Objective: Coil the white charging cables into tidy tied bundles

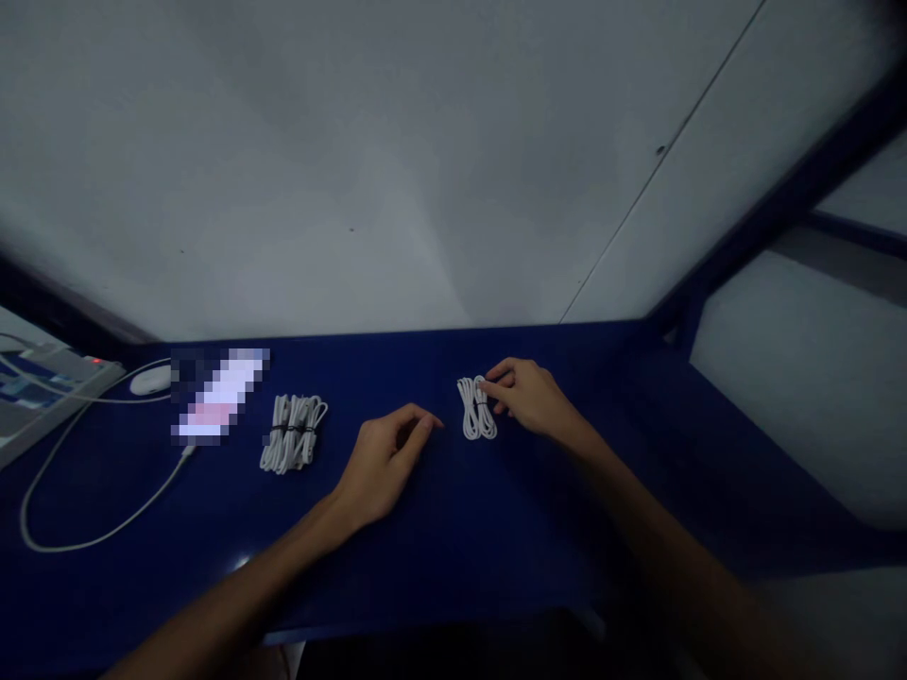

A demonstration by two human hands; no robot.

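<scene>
A white cable, folded into loops with a dark tie near its middle, lies on the blue table. My right hand reaches it from the right, with thumb and fingertips closed on its upper right edge. My left hand rests to the left of this cable, apart from it. Its thumb and index finger are stretched toward the cable with a gap between them, and nothing shows in them; the other fingers are curled under. Farther left, several white cable bundles with dark ties lie side by side.
A phone-like device, blurred out and lit, lies at the left with a white charging cord plugged in. Behind it are a white rounded case and a power strip. A pale wall rises behind the blue table.
</scene>
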